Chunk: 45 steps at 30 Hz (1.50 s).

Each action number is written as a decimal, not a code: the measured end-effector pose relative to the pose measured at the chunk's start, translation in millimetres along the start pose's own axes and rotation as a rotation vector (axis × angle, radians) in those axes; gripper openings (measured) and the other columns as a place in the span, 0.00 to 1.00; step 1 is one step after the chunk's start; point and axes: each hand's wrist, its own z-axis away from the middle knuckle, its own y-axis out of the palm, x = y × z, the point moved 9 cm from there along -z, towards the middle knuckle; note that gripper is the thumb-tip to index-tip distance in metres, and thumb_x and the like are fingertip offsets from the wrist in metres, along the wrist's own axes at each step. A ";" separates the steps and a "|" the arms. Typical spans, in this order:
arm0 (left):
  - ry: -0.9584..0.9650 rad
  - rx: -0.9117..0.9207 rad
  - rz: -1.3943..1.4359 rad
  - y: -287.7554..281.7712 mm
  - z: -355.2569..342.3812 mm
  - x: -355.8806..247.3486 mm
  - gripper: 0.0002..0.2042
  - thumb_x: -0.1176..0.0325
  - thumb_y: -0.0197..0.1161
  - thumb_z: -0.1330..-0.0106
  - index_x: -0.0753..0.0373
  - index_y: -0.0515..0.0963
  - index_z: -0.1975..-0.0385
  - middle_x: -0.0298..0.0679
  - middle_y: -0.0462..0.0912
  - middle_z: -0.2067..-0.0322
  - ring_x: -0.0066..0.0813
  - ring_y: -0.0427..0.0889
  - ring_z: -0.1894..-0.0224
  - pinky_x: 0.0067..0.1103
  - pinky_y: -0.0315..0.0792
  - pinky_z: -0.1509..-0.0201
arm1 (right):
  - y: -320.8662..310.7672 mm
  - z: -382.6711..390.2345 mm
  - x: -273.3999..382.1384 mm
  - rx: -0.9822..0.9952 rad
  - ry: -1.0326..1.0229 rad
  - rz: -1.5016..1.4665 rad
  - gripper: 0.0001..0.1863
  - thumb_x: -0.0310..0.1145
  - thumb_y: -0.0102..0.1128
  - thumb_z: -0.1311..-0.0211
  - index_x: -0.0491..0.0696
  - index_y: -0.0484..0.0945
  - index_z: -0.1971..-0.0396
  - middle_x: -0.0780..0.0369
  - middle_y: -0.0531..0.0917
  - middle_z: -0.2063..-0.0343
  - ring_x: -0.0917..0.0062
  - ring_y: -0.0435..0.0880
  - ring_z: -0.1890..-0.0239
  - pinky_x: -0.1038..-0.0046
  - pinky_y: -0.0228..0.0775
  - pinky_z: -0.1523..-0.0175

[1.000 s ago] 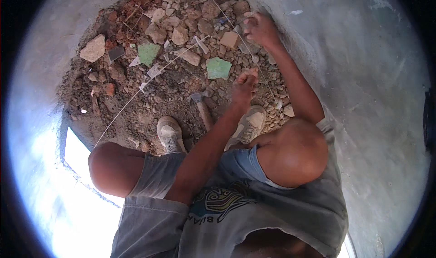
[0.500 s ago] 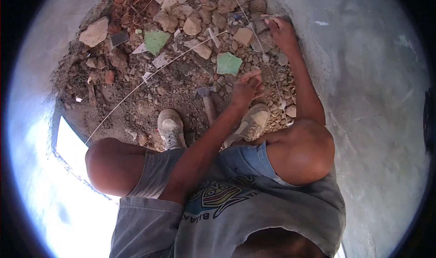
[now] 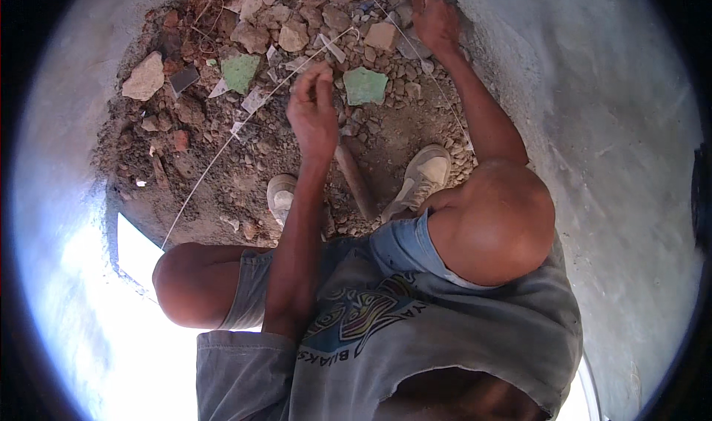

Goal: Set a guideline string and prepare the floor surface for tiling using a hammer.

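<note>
The string (image 3: 222, 150) runs taut across the rubble (image 3: 222, 124) from lower left up to the left hand (image 3: 311, 113), whose grip is pressed together, fingertips pinching the line above the ground. The right hand (image 3: 436, 21) reaches to the top edge beside the grey wall (image 3: 593, 124); I cannot tell whether its grip is closed. A second strand (image 3: 415, 50) runs past this hand. Two flat green fragments (image 3: 365, 85) lie among the stones, and a hammer handle (image 3: 354, 178) lies between the shoes (image 3: 423, 176).

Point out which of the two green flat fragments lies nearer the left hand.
The green piece right of the left hand, on the bare dirt. The other green piece lies farther off to the left, beside a dark slate-like shard.
</note>
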 end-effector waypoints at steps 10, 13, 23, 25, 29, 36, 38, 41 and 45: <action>-0.023 0.149 -0.164 14.0 20.4 0.2 0.11 0.68 0.60 0.28 0.65 0.81 0.52 0.43 0.83 0.61 0.28 0.83 0.62 0.25 0.76 0.54 | 28.1 -7.6 -23.7 -0.073 0.055 0.001 0.22 0.42 0.57 0.36 0.55 0.78 0.43 0.50 0.85 0.57 0.49 0.83 0.52 0.51 0.75 0.46; -0.037 0.177 -0.184 13.6 17.2 -1.1 0.10 0.69 0.60 0.29 0.64 0.81 0.52 0.44 0.83 0.61 0.31 0.83 0.61 0.27 0.77 0.55 | 28.6 -3.2 -26.5 -0.021 0.162 -0.004 0.19 0.41 0.57 0.35 0.56 0.81 0.45 0.51 0.86 0.58 0.50 0.84 0.53 0.53 0.76 0.48; 0.158 -0.026 -0.403 -32.6 -16.1 -11.8 0.12 0.65 0.59 0.27 0.65 0.81 0.52 0.46 0.84 0.55 0.40 0.83 0.51 0.32 0.74 0.45 | 9.1 -0.9 -8.7 -0.164 0.077 -0.174 0.24 0.48 0.51 0.25 0.47 0.76 0.40 0.51 0.83 0.49 0.56 0.82 0.49 0.54 0.74 0.43; 0.132 -0.025 -0.402 -36.9 -18.0 -9.2 0.10 0.67 0.60 0.28 0.63 0.81 0.54 0.45 0.83 0.59 0.43 0.83 0.57 0.34 0.74 0.49 | 18.3 -2.4 -13.8 -0.044 0.146 -0.152 0.24 0.48 0.51 0.25 0.47 0.76 0.40 0.51 0.83 0.50 0.57 0.82 0.52 0.54 0.75 0.44; 0.269 -0.059 -0.660 -41.7 -20.1 -21.1 0.09 0.66 0.61 0.30 0.60 0.82 0.55 0.44 0.82 0.58 0.43 0.80 0.53 0.37 0.69 0.44 | 18.3 -3.4 -12.2 -0.021 0.105 -0.124 0.23 0.45 0.54 0.26 0.46 0.76 0.40 0.52 0.84 0.55 0.60 0.83 0.55 0.57 0.76 0.48; 0.176 -0.121 -1.000 -60.7 -28.1 -2.5 0.12 0.58 0.62 0.31 0.50 0.83 0.52 0.40 0.82 0.48 0.43 0.77 0.44 0.45 0.59 0.34 | 25.4 -2.2 -24.6 -0.024 0.154 -0.602 0.20 0.37 0.60 0.29 0.46 0.76 0.41 0.56 0.84 0.56 0.63 0.84 0.59 0.59 0.78 0.54; 0.136 -0.089 -1.042 -63.6 -30.9 6.4 0.12 0.57 0.62 0.31 0.48 0.83 0.51 0.39 0.82 0.46 0.44 0.76 0.42 0.47 0.56 0.32 | 20.6 -2.8 -21.0 -0.059 0.062 -0.146 0.20 0.34 0.60 0.30 0.46 0.76 0.41 0.57 0.84 0.55 0.64 0.84 0.59 0.59 0.78 0.54; 0.081 -0.025 -0.994 -66.9 -36.7 18.9 0.12 0.57 0.62 0.31 0.47 0.83 0.51 0.38 0.83 0.46 0.44 0.76 0.40 0.47 0.55 0.32 | 35.6 -2.7 -37.1 -0.047 0.135 -0.744 0.20 0.30 0.61 0.32 0.45 0.76 0.41 0.58 0.84 0.55 0.64 0.84 0.58 0.60 0.78 0.52; 0.045 0.023 -0.937 -69.3 -42.8 30.1 0.11 0.57 0.61 0.31 0.47 0.84 0.52 0.38 0.85 0.51 0.42 0.80 0.44 0.45 0.57 0.33 | 63.3 -3.2 -51.3 -0.017 0.175 -1.009 0.21 0.30 0.63 0.33 0.45 0.76 0.41 0.58 0.82 0.52 0.65 0.83 0.55 0.60 0.77 0.50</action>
